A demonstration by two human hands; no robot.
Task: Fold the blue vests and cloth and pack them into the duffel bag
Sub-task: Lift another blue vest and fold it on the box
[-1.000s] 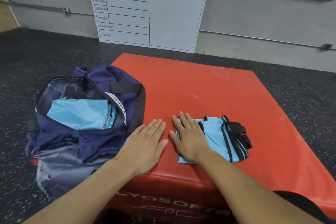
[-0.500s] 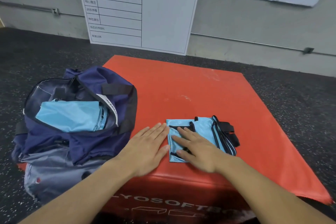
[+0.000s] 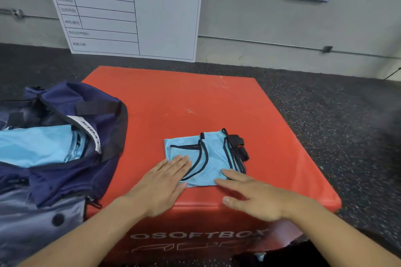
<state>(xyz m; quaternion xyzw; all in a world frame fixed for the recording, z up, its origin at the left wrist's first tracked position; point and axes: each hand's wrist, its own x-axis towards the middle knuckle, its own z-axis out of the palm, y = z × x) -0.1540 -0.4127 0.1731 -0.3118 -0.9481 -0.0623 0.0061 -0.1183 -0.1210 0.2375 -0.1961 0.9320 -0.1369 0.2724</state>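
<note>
A folded blue vest (image 3: pixel 206 158) is laid flat near the front edge of the red soft box (image 3: pixel 173 102), its long axis running left to right and its black straps bunched at the right end. The left hand (image 3: pixel 161 186) is spread flat, its fingertips resting on the vest's near-left corner; nothing is gripped. The right hand (image 3: pixel 251 195) is likewise opened flat, its fingers touching the near-right edge. Folded blue fabric (image 3: pixel 36 147) is seen inside the open navy duffel bag (image 3: pixel 65 180), just left of the box.
</note>
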